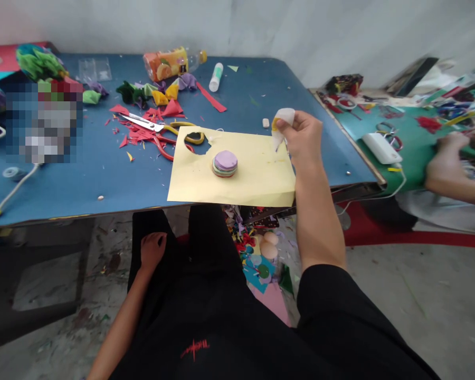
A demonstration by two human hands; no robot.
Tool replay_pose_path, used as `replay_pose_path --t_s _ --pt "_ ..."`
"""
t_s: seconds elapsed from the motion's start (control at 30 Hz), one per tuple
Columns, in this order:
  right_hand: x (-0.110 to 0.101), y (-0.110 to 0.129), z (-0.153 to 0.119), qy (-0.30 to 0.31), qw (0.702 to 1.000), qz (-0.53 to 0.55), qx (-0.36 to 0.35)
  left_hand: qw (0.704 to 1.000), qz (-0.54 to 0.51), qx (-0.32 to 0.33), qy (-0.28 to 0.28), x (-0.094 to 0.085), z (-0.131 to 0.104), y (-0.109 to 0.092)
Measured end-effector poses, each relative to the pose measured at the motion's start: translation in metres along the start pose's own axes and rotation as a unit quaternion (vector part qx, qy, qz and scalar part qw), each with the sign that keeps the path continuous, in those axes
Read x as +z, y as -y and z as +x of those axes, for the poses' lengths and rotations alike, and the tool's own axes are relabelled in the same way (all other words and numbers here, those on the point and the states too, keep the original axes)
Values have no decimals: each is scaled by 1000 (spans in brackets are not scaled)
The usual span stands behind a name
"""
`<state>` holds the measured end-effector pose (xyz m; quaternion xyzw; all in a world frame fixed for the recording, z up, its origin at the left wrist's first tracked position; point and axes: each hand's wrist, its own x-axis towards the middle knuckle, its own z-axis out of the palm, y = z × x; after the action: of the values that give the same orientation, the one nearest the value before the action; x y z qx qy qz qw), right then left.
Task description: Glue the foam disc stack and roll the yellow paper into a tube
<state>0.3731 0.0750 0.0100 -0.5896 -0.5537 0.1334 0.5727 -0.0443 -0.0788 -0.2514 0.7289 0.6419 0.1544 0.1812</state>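
My right hand (305, 138) is raised over the right end of a pale yellow paper sheet (257, 182). Between its thumb and fingers it pinches a crumpled white tissue (287, 114), with a bit of yellow at the grip. On the sheet lies a stack of round paper discs (225, 162), lilac on top with other colours beneath. A rough hole is cut in the sheet's upper left, and the handles of the scissors (153, 126) reach to it. My left hand (153, 250) rests on my thigh, loosely curled, a gap between thumb and fingers, holding nothing.
Red paper scraps (138, 134) surround the scissors. Behind lie folded coloured paper pieces (170, 94), a juice bottle (166, 62) on its side and a glue stick (216, 77). A small whitish block (265, 123) sits near my right hand. Another person's arm (451, 163) is at the green table.
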Motion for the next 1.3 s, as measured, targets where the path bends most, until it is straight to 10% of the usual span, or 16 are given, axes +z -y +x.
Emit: replay_pose_path --t_s 0.63,1.3 --pt "-5 0 4 0 998 49 26 1000 6 0 4 0 1 0" --pt "-27 21 -56 -36 997 53 -38 1000 6 3 -2 3 -1 0"
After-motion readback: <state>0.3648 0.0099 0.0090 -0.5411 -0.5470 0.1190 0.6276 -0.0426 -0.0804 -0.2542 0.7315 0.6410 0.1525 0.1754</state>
